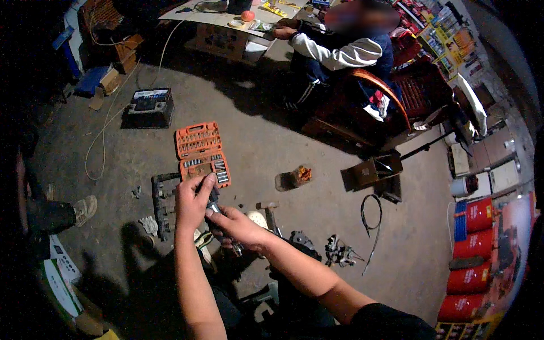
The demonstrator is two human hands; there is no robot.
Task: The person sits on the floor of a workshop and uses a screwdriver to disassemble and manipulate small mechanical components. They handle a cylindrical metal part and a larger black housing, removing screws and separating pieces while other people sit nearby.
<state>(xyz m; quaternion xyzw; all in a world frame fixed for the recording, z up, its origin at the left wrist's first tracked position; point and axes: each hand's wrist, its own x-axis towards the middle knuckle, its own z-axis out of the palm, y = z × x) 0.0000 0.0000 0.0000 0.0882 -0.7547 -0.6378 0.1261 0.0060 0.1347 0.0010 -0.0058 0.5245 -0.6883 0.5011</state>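
Observation:
In front of me, both my hands close on a slim metal tool [213, 205] with a dark body and shiny parts; its exact kind is unclear. My left hand [191, 201] grips its upper end, thumb pointing up along it. Lower down, my right hand [235, 225] wraps round it, and a shiny metal end [238, 249] shows below the fingers. Just beyond my left hand lies an open orange socket set case [198, 156], with sockets and bits in rows. A long dark metal part [161, 205] rests on the floor left of my hands.
A hammer [269, 212] and greasy metal parts [341, 252] lie right of my hands. Farther off are a jar [302, 174], a black hose [369, 212] and a car battery [148, 107]. A person [345, 54] sits at the far table [218, 25]. Red drums [469, 272] line the right.

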